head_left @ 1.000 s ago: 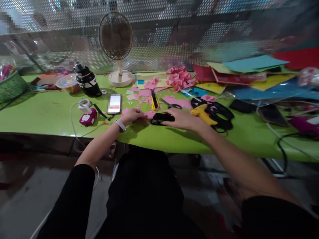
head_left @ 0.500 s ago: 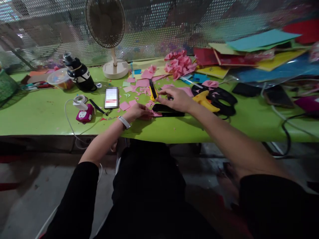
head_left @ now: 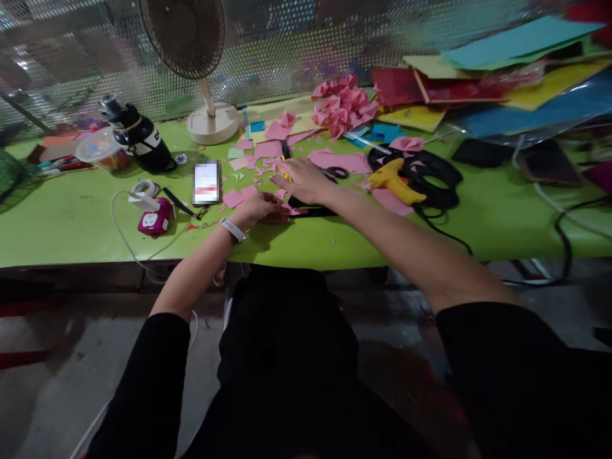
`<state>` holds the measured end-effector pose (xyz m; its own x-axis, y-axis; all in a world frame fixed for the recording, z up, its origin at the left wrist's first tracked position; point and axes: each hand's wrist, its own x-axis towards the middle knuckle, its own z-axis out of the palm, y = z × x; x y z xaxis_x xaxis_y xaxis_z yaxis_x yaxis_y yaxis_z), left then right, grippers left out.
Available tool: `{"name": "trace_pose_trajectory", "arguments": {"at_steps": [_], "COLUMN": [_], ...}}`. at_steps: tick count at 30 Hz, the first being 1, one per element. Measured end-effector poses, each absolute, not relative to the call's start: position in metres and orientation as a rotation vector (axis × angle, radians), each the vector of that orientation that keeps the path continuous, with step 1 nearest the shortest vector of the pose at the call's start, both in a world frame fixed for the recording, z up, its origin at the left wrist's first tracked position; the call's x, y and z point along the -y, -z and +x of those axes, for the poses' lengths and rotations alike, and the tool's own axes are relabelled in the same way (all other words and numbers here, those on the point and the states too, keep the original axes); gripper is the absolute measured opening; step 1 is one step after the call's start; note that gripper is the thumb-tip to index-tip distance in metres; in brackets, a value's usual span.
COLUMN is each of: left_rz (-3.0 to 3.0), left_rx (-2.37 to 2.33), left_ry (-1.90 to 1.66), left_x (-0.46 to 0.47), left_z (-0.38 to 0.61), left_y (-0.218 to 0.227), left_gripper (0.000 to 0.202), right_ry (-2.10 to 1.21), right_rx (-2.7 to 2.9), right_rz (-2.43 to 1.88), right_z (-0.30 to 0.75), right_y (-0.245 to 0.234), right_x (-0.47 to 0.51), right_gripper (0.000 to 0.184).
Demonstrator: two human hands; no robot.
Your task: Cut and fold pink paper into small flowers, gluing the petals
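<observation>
My left hand [head_left: 261,207] rests on the green table [head_left: 71,229], fingers curled on a small pink paper piece [head_left: 287,209]. Just right of it lies a long black tool [head_left: 318,210], partly hidden under my right wrist. My right hand [head_left: 303,180] has reached over that tool and lies on the yellow utility knife [head_left: 286,176], fingers closing round it. Only the knife's tip shows beyond my fingers. Pink paper scraps [head_left: 268,152] lie scattered around both hands.
A phone [head_left: 206,183] and a pink plug adaptor [head_left: 153,220] with a white cable lie to the left. Behind them stand a black bottle [head_left: 136,134] and a fan [head_left: 184,32]. Scissors [head_left: 335,172], a yellow glue gun [head_left: 394,180], folded pink pieces [head_left: 342,105] and coloured sheets [head_left: 502,57] fill the right.
My right hand left the long black tool and moved forward and left onto the yellow utility knife. My left hand stayed on the pink paper. The view tilted down.
</observation>
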<state>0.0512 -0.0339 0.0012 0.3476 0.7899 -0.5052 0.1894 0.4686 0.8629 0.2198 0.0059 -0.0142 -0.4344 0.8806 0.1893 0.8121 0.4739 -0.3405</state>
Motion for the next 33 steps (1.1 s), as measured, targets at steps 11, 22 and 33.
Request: {"name": "trace_pose_trajectory", "arguments": {"at_steps": [11, 22, 33], "left_rz": [1.064, 1.121, 1.141], "left_rx": [-1.180, -1.150, -1.145], "left_ry": [-0.481, -0.486, -0.473], "left_x": [0.031, 0.027, 0.026], "left_z": [0.052, 0.049, 0.049], "left_y": [-0.001, 0.005, 0.007], "left_gripper": [0.022, 0.023, 0.023], "right_ry": [-0.502, -0.539, -0.592], "right_rx": [2.483, 2.456, 2.476], "right_rz": [-1.613, -1.505, -1.544], "right_z": [0.220, 0.223, 0.220], "right_y": [0.020, 0.026, 0.025], "right_x": [-0.016, -0.021, -0.020], "right_gripper": [0.100, 0.094, 0.096]}}
